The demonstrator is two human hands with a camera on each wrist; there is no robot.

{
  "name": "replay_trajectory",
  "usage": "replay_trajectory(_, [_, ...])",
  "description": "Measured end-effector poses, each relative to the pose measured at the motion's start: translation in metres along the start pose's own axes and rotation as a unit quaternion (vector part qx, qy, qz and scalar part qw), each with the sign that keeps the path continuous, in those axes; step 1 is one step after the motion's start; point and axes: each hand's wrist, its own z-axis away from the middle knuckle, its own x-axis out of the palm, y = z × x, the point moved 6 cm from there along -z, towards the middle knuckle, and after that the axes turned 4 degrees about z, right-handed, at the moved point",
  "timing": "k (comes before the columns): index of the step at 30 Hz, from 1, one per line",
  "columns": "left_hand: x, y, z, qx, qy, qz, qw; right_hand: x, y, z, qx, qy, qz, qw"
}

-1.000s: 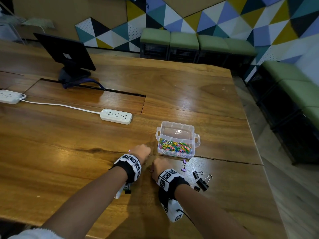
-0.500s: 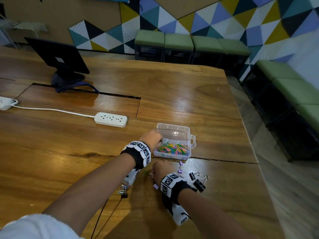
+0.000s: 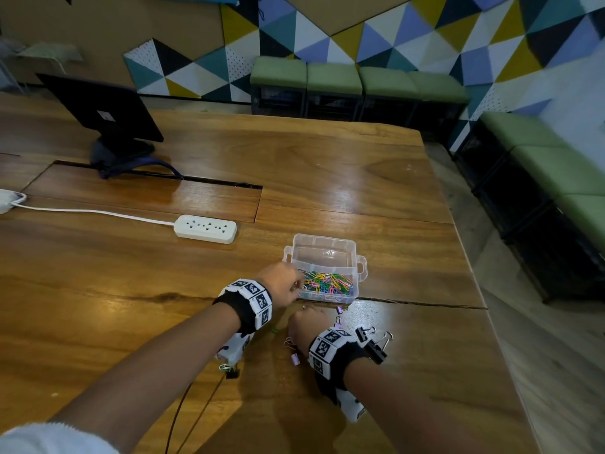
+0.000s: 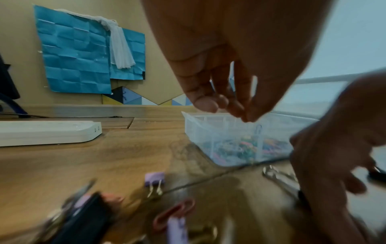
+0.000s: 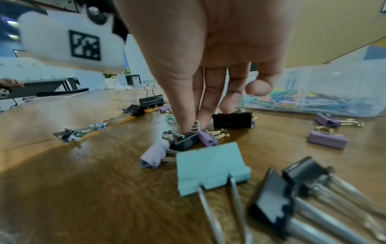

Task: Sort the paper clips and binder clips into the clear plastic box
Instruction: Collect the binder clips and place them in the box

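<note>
Clear plastic box (image 3: 327,253), on wooden table (image 3: 343,178): two compartments, the one nearer the fingers filled with coloured paper clips (image 3: 328,283), the far one bare. Left hand (image 3: 281,283): fingertips at the box's near-left rim, beside the clips. Right hand (image 3: 306,326): knuckles up, fingers turned down to the tabletop just short of the box. Binder clips, black (image 3: 373,344), right of that wrist; small purple ones (image 3: 295,359) to either side of the hand. White power strip (image 3: 206,228), well left of the fingers. Monitor (image 3: 104,113), far left.
</note>
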Motion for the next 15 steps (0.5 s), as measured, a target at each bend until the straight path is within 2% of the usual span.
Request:
replay_trajectory(4, [0.03,-0.003,0.027,0.027,-0.111,-0.041,0.993,0.001,0.007,0.002,-0.023,0.011,0.009,1.0])
replay_trajectory(6, [0.043,-0.008,0.035,0.028,-0.142,-0.075,0.987,0.002,0.008,0.003,-0.024,0.001,0.015,1.0])
replay_trajectory(10, [0.054,-0.013,0.041,0.014,-0.163,-0.07,0.984,0.006,0.006,0.005,-0.038,-0.017,0.037,0.998])
replay_trajectory(15, [0.058,-0.017,0.043,-0.003,-0.153,-0.026,0.988,0.011,0.006,0.008,-0.046,-0.034,0.052,0.997])
